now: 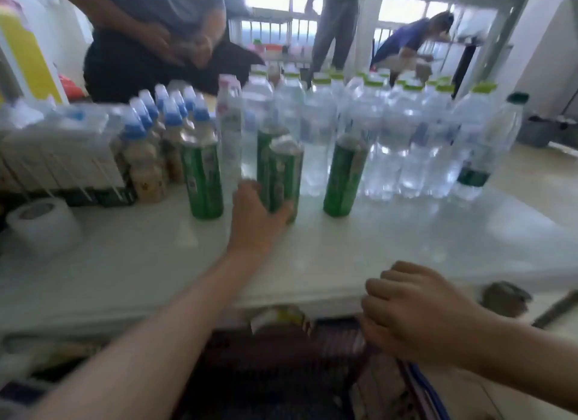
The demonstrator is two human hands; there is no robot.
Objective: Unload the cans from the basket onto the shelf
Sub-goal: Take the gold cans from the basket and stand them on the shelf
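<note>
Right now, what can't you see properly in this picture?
- Basket, head view: dark, blurred, partly covered by both arms; the contents can't be counted.
- Green cans: labels too blurred to read.
- Middle can: the left hand hides its base.
- Right hand: its fingertips are hidden, so any grip is unclear.

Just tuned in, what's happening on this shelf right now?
A person is moving green cans onto the white shelf. The left hand is wrapped around the base of a green can standing in the middle of the shelf, with another can close behind it. Two more cans stand apart, one to the left and one to the right. The right hand is down at the shelf's front edge, over the dark basket. Water bottles fill the back.
</note>
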